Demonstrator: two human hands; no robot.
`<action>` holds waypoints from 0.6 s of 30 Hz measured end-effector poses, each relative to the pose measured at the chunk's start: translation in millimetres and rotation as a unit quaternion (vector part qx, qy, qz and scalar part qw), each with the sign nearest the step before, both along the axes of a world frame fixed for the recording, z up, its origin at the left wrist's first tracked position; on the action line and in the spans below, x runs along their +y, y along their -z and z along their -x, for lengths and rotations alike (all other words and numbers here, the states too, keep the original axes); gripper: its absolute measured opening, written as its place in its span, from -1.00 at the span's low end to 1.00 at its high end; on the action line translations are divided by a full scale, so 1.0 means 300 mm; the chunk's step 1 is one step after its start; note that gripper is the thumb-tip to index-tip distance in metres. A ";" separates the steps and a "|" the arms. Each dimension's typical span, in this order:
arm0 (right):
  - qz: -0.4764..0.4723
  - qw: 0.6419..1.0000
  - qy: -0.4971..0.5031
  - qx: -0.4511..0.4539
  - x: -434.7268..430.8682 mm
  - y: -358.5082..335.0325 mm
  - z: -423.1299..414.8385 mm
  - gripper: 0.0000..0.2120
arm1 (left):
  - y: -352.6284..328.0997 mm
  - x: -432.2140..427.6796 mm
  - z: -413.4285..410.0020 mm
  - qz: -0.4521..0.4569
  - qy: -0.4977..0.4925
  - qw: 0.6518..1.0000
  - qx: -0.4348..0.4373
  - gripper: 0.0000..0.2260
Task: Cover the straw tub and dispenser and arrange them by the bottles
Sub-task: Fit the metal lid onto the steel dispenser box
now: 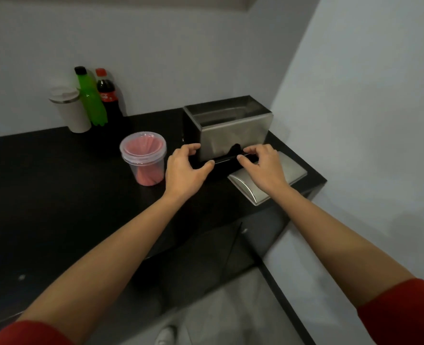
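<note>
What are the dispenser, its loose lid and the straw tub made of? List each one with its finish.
Dispenser: apparently stainless steel, brushed satin; grey walls with soft blurred reflections, on a black base.
Loose lid: seemingly the same metal; silvery curved sheet with bright edge highlights.
Straw tub: clear plastic, probably; pink straws show straight through wall and lid.

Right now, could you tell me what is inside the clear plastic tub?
The clear lidded tub holds pink straws, standing and fanned out toward the rim. Its lid is on. The tub's floor is hidden by the straws.
</note>
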State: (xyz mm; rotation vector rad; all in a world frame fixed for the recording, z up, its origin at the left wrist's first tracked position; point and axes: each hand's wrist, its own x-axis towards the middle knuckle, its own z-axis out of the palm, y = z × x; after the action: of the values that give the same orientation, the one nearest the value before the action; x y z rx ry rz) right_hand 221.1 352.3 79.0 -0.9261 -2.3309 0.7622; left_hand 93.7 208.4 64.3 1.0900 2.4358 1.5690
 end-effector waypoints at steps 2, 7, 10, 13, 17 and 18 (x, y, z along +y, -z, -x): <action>0.001 1.000 0.008 -0.015 0.039 0.014 -0.064 -0.62 | 0.013 0.033 -0.055 0.006 0.012 1.000 -0.009 -0.52; 0.026 0.999 0.018 -0.039 0.137 0.051 -0.156 -0.58 | 0.045 0.132 -0.143 0.029 0.031 0.998 -0.042 -0.51; 0.042 0.998 0.023 -0.051 0.195 0.073 -0.175 -0.57 | 0.079 0.195 -0.161 0.063 0.036 0.995 -0.068 -0.47; 0.058 0.995 0.039 -0.066 0.260 0.096 -0.175 -0.54 | 0.116 0.264 -0.153 0.089 0.040 0.991 -0.090 -0.45; 0.078 0.989 0.045 -0.116 0.366 0.121 -0.158 -0.47 | 0.164 0.352 -0.123 0.121 0.052 0.984 -0.119 -0.42; 0.082 0.987 0.048 -0.129 0.392 0.127 -0.154 -0.46 | 0.175 0.369 -0.116 0.132 0.056 0.982 -0.120 -0.42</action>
State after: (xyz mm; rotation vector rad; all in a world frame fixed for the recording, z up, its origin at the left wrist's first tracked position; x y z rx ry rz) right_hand 267.4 469.8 40.9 -1.2676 -2.4472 0.8479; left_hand 128.4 319.1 11.8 0.9156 2.2940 1.2212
